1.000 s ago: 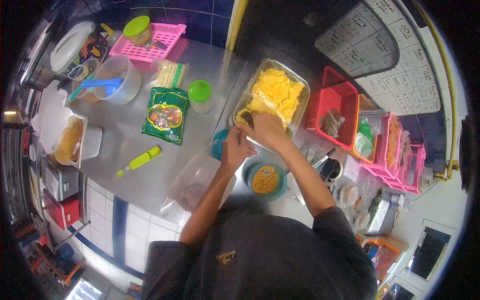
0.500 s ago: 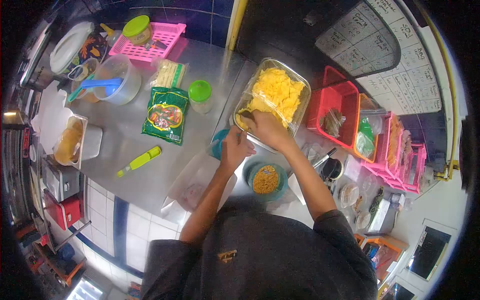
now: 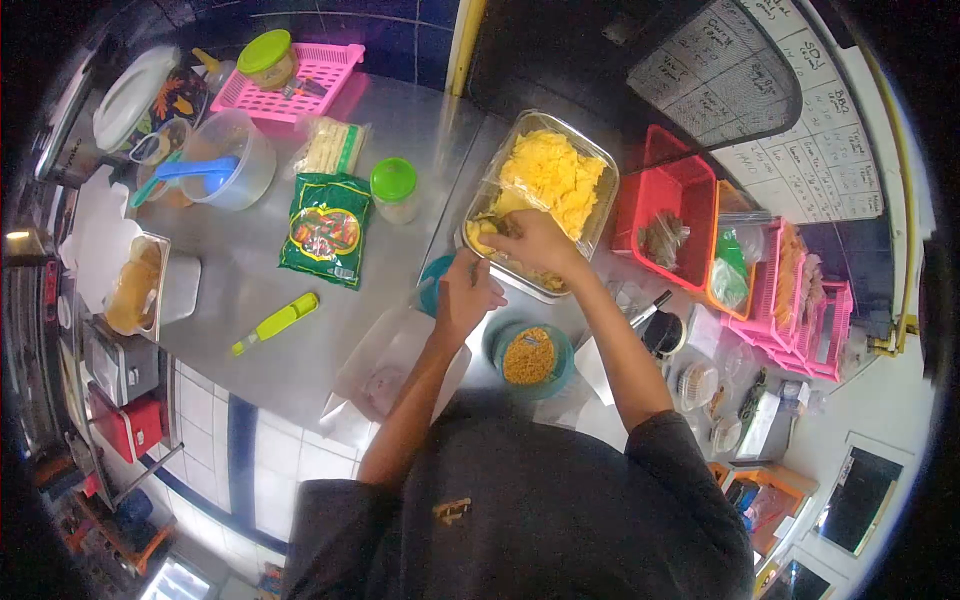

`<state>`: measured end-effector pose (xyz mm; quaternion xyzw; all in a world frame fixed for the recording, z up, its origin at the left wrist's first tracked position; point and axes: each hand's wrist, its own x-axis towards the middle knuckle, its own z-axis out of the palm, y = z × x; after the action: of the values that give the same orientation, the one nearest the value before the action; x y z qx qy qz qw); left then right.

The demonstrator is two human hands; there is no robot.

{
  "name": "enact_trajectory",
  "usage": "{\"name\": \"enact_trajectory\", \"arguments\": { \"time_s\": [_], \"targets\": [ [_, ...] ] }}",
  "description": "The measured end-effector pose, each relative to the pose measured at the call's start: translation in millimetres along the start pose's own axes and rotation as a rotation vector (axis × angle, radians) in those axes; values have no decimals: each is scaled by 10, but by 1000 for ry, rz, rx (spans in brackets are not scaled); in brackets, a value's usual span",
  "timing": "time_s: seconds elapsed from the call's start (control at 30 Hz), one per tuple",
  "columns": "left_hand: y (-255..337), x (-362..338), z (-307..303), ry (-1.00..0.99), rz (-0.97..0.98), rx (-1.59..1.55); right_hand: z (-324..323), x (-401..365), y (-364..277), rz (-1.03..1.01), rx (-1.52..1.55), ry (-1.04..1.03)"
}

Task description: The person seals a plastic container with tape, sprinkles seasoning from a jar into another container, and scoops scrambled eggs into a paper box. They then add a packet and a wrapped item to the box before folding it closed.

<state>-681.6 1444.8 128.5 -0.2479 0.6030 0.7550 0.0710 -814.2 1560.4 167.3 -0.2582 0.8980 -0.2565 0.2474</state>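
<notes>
A metal tray (image 3: pixel 600 215) holds a heap of soft yellow food (image 3: pixel 555 180), with clear plastic film (image 3: pixel 488 190) along its inner edge. My right hand (image 3: pixel 540 245) reaches into the near end of the tray, its fingers curled against the yellow food. A small yellow lump (image 3: pixel 482 232) shows by the fingertips. My left hand (image 3: pixel 466 295) is at the tray's near left corner, fingers bent; what they hold, if anything, is hidden. Partly behind it is a blue bowl (image 3: pixel 432 285). Between my forearms, a teal bowl (image 3: pixel 560 375) contains brown crumbs (image 3: pixel 528 357).
To the left are a green food packet (image 3: pixel 324 230), a green-lidded jar (image 3: pixel 393 185), a lime-green cutter-like tool (image 3: pixel 275 323) and a clear tub (image 3: pixel 255 165). A red basket (image 3: pixel 690 190) stands right of the tray. A plastic bag (image 3: pixel 390 380) lies near my left forearm.
My right hand has shifted slightly within the near end of the tray, and more of the yellow lump by its fingertips shows. My left hand stays nearly in place.
</notes>
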Motion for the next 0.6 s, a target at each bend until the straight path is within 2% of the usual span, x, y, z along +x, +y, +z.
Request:
{"name": "enact_trajectory", "arguments": {
  "time_s": [0.13,0.2,0.23,0.3,0.33,0.4,0.43,0.5,0.6],
  "targets": [
    [-8,5,7,15,-9,-2,67,-7,117,-50,86,24],
    [-26,20,-1,17,2,28,75,-3,180,165,327,-133],
    [-41,25,-8,18,2,29,95,-12,237,164,328,-134],
    [-50,32,-38,-19,0,77,107,-50,287,220,606,-158],
    [-58,17,-56,-12,0,75,91,-94,285,216,605,-164],
    [-91,-50,-80,-46,-21,45,35,-230,262,254,760,-93],
    [-83,-142,-99,-37,-25,40,27,-294,244,227,785,-31],
    [-58,-432,-196,-80,-18,-12,-106,-477,219,221,709,-57],
    [43,-1049,-620,-215,-162,-64,-190,-806,-240,238,659,-143]
  ]
}}
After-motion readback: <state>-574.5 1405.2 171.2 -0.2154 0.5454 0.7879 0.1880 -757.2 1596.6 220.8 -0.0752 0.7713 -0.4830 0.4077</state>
